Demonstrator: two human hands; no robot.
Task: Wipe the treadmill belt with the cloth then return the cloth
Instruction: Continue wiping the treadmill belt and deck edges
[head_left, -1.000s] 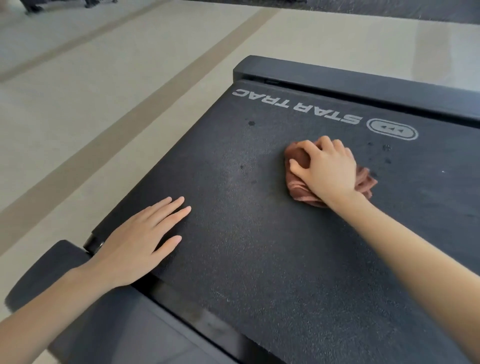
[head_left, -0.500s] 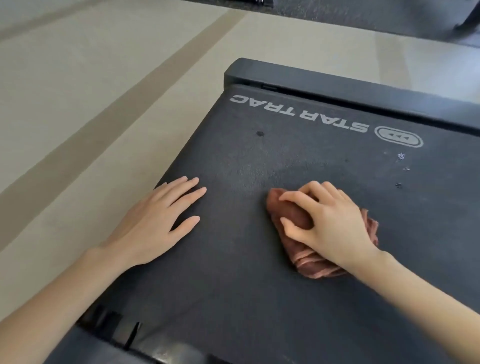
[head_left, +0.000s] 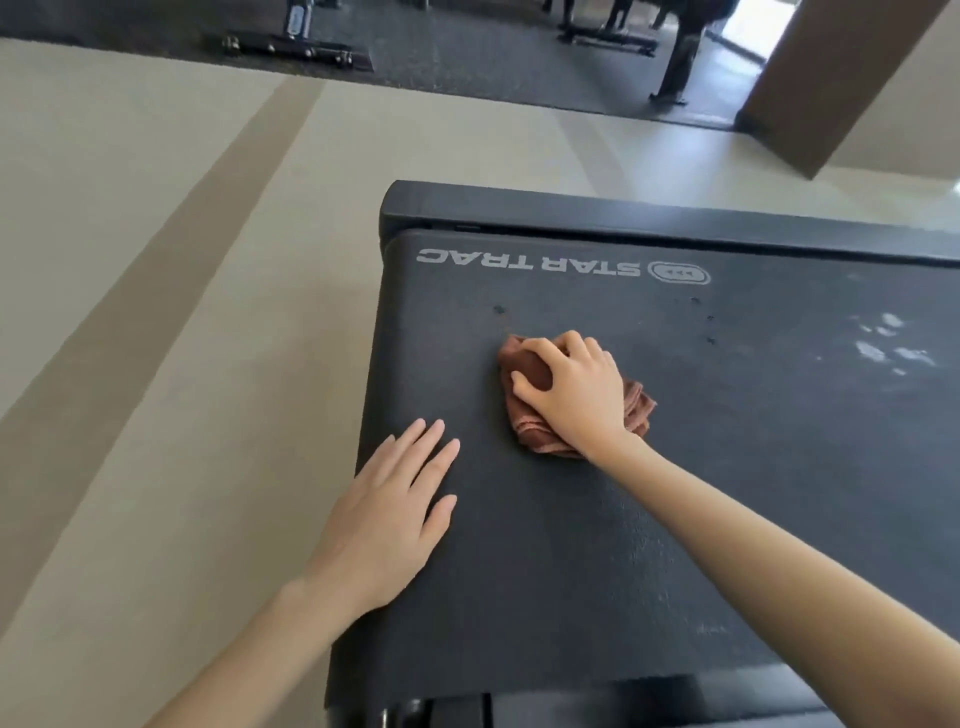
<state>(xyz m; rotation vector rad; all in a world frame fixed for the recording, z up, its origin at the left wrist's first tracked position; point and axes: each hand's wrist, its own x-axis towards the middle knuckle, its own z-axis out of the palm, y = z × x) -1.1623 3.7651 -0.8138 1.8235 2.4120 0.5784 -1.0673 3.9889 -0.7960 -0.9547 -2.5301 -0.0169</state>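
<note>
The dark treadmill belt (head_left: 727, 467) fills the right half of the view, with white "STAR TRAC" lettering near its far end. A crumpled reddish-brown cloth (head_left: 530, 436) lies on the belt left of centre. My right hand (head_left: 576, 389) presses down on the cloth, fingers curled over it. My left hand (head_left: 389, 514) rests flat on the belt's left edge, fingers spread, holding nothing. Pale smudges (head_left: 888, 348) and a few dark specks (head_left: 500, 309) mark the belt farther out.
Beige floor with darker stripes (head_left: 156, 291) lies to the left of the treadmill. The treadmill's black end cap (head_left: 623, 213) is beyond the belt. Dark matting with gym equipment frames (head_left: 296, 47) sits at the far end, and a brown pillar (head_left: 831, 88) stands at upper right.
My right hand has pushed the cloth away along the belt after pulling it closer. My head has lifted, showing more of the room. My left hand stays flat on the belt edge.
</note>
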